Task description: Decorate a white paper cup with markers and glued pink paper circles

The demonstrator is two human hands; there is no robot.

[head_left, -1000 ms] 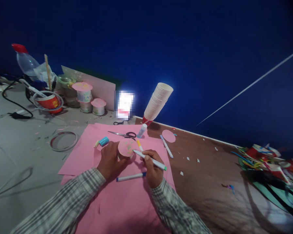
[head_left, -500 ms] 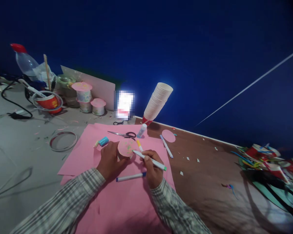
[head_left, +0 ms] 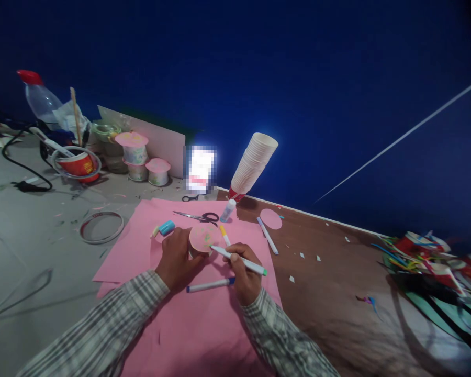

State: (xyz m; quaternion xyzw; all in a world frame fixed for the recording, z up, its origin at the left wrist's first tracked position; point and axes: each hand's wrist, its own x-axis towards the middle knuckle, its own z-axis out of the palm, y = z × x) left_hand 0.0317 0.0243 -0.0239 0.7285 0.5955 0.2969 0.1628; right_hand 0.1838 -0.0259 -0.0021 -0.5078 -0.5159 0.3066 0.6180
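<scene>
My left hand (head_left: pixel 179 260) is closed around the side of a small round paper-cup piece (head_left: pixel 201 236) with a pink disc on top, marked in green and yellow. A white marker (head_left: pixel 239 261) with a green end is pinched in my right hand (head_left: pixel 246 272), its tip at the disc's right edge. Under both hands lies pink paper (head_left: pixel 172 324). A blue-capped marker (head_left: pixel 210 286) rests between my wrists, and a yellow-ended marker (head_left: pixel 224 235) lies just beyond the disc. Scissors (head_left: pixel 198 216) and a glue stick (head_left: pixel 228 211) are farther back.
A tall stack of paper cups (head_left: pixel 254 163) leans by the blue wall. Similar pink-topped pieces (head_left: pixel 158 172) stand at back left, near a tape roll (head_left: pixel 101 228). Another marker (head_left: pixel 267 235) and a pink paper circle (head_left: pixel 271 219) lie to the right. Cluttered craft scraps (head_left: pixel 427 262) sit far right.
The marker in my right hand has shifted slightly left and down along the disc's edge. My left hand and the cup piece stay where they were.
</scene>
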